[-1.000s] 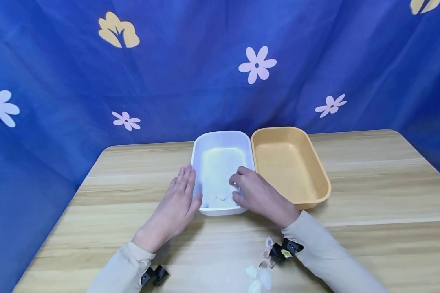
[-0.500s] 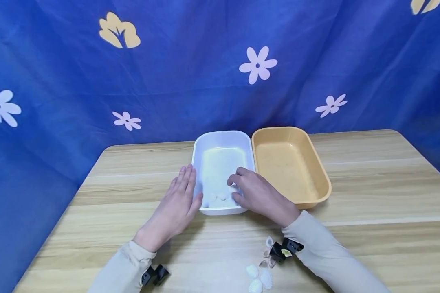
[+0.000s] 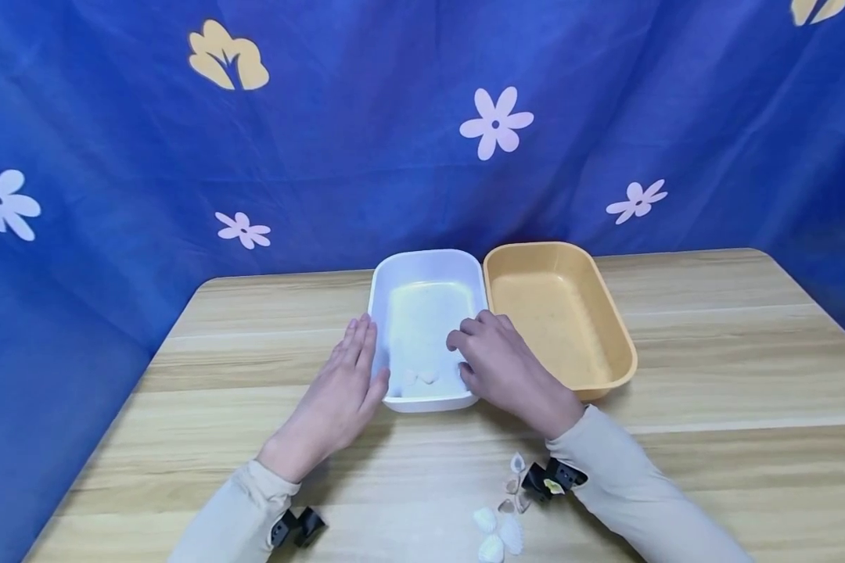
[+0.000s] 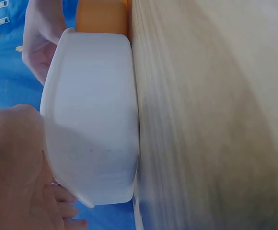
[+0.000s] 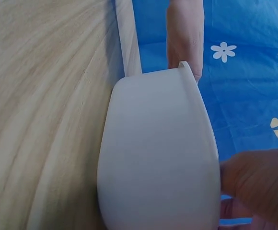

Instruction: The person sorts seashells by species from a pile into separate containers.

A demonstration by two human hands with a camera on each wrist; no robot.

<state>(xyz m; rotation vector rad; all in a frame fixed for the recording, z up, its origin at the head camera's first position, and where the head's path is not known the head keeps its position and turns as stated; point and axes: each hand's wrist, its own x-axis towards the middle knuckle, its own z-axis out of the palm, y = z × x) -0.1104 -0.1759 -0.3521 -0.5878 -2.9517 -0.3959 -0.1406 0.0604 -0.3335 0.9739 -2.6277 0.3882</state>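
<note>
Fingers straight, the left hand [image 3: 334, 395] rests along the left rim of a white tray [image 3: 429, 405], its thumb at the near left corner. Bent over the tray's right side is the right hand [image 3: 510, 367], fingertips above the inside; whether it holds anything is hidden. Small white shells [image 3: 427, 378] lie on the tray floor near the front. In the left wrist view the left hand [image 4: 19, 172] is beside the tray wall [image 4: 93, 115]. The right wrist view has the right hand [image 5: 261, 184] at the edge of the tray [image 5: 158, 148].
An orange tray [image 3: 552, 328] stands against the white one's right side. Nearer the front of the wooden table [image 3: 253, 352] lie white shells [image 3: 511, 535] and small brownish shells [image 3: 506, 507], close to the right wrist camera [image 3: 552, 478]. A blue curtain [image 3: 366, 156] hangs behind.
The right hand has shifted slightly right and away from the shells in the white tray; a pale shell seen by its fingertips is no longer visible. The left hand stays in place.
</note>
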